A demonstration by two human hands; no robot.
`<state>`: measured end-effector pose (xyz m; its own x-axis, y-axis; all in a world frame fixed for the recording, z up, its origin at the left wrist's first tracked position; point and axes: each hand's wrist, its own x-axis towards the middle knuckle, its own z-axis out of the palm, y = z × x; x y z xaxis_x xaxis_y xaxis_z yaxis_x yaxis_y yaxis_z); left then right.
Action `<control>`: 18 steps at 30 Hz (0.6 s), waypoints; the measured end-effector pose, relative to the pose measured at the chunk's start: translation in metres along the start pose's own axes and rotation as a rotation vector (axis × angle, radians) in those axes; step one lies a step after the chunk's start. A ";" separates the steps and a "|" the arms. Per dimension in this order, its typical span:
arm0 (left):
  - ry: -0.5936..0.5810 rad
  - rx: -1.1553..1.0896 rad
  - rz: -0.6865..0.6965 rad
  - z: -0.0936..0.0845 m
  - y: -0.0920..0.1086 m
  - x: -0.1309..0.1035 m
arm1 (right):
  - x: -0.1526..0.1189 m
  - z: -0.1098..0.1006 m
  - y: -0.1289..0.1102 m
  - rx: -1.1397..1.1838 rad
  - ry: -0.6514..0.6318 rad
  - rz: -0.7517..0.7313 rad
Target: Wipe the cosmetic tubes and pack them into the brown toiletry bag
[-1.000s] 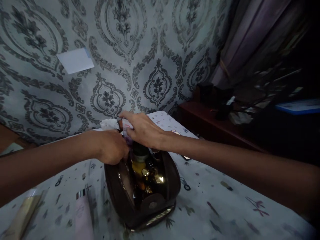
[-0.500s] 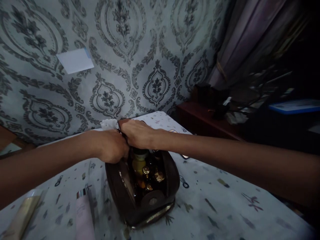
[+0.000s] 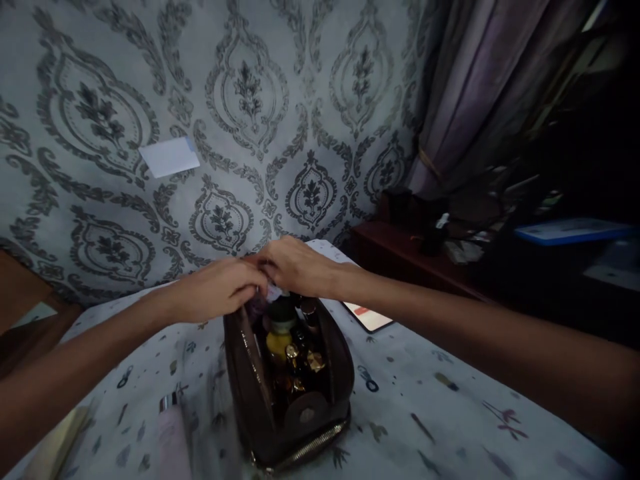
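A dark brown cosmetic bag point(image 3: 345, 393) stands unzipped on the table, its mouth facing up. Inside are a yellow bottle point(image 3: 278, 341) with a dark cap and several small bottles with gold caps point(image 3: 315, 362). My left hand point(image 3: 220, 287) is at the bag's far left rim, fingers bent and pressed together beside a small whitish, crumpled thing point(image 3: 274, 293). Whether they grip it is hidden. My right hand point(image 3: 300, 267) is closed at the far end of the bag, touching the left fingertips; its own fingertips are mostly out of sight, by the brown rim.
On the patterned tablecloth point(image 3: 400, 400) lie a pink tube point(image 3: 173, 440) and a cream tube point(image 3: 57, 447), left of the bag. A phone point(image 3: 369, 317) with a lit screen is under my right forearm. A patterned wall point(image 3: 310, 120) rises behind; a dark red cabinet point(image 3: 395, 250) stands right.
My left hand has risen out of the bag's mouth and its fingers now meet the right hand. The whitish thing now shows beneath them. The white fluffy item behind is out of sight.
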<state>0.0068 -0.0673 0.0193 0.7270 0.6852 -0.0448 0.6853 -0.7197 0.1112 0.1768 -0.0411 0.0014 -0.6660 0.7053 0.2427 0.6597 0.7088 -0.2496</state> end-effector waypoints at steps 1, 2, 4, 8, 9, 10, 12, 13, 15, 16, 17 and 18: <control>0.116 -0.038 -0.016 0.001 -0.001 -0.006 | -0.004 -0.003 0.001 0.012 0.024 0.001; 0.212 -0.074 -0.053 0.002 -0.002 -0.012 | -0.008 -0.005 0.001 0.024 0.048 0.005; 0.342 -0.145 -0.173 0.005 -0.004 -0.027 | -0.017 -0.007 -0.001 0.041 0.083 0.010; 0.472 -0.312 -0.390 0.017 -0.003 -0.057 | -0.037 -0.005 -0.006 0.007 0.107 0.001; 0.488 -0.353 -0.425 0.022 -0.002 -0.066 | -0.041 -0.003 -0.007 -0.005 0.108 -0.004; 0.499 -0.390 -0.458 0.028 -0.002 -0.074 | -0.046 -0.001 -0.008 -0.014 0.113 -0.010; 0.498 -0.449 -0.540 0.041 -0.001 -0.092 | -0.054 0.003 -0.010 -0.017 0.127 -0.027; 0.493 -0.474 -0.590 0.049 0.000 -0.102 | -0.058 0.004 -0.012 -0.012 0.136 -0.037; 0.495 -0.503 -0.706 0.066 0.000 -0.121 | -0.066 0.007 -0.014 0.004 0.160 -0.049; 0.488 -0.520 -0.747 0.076 0.000 -0.131 | -0.070 0.008 -0.015 0.014 0.177 -0.050; 0.493 -0.522 -0.786 0.085 0.001 -0.140 | -0.075 0.009 -0.017 0.026 0.197 -0.046; 0.491 -0.527 -0.814 0.094 0.002 -0.148 | -0.080 0.010 -0.019 0.039 0.224 -0.041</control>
<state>-0.0954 -0.1805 -0.0667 -0.1145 0.9893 0.0909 0.7632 0.0290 0.6455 0.2142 -0.1107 -0.0226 -0.5953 0.6624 0.4548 0.6164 0.7396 -0.2704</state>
